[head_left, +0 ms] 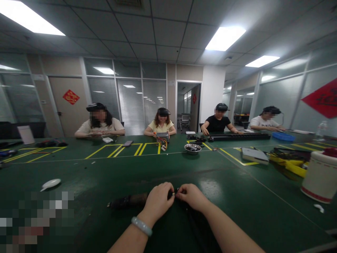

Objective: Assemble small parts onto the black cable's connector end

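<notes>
Hands meet at 6 o'clock on table (105, 168): left hand (158, 202) and right hand (193, 196) both pinch small black part (174, 193) atop dark bundle (129, 201). Best keep fingertips close, wrists planted, bundle flat.

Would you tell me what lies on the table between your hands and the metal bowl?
In the head view, only bare green table lies between the hands and the metal bowl.
</notes>
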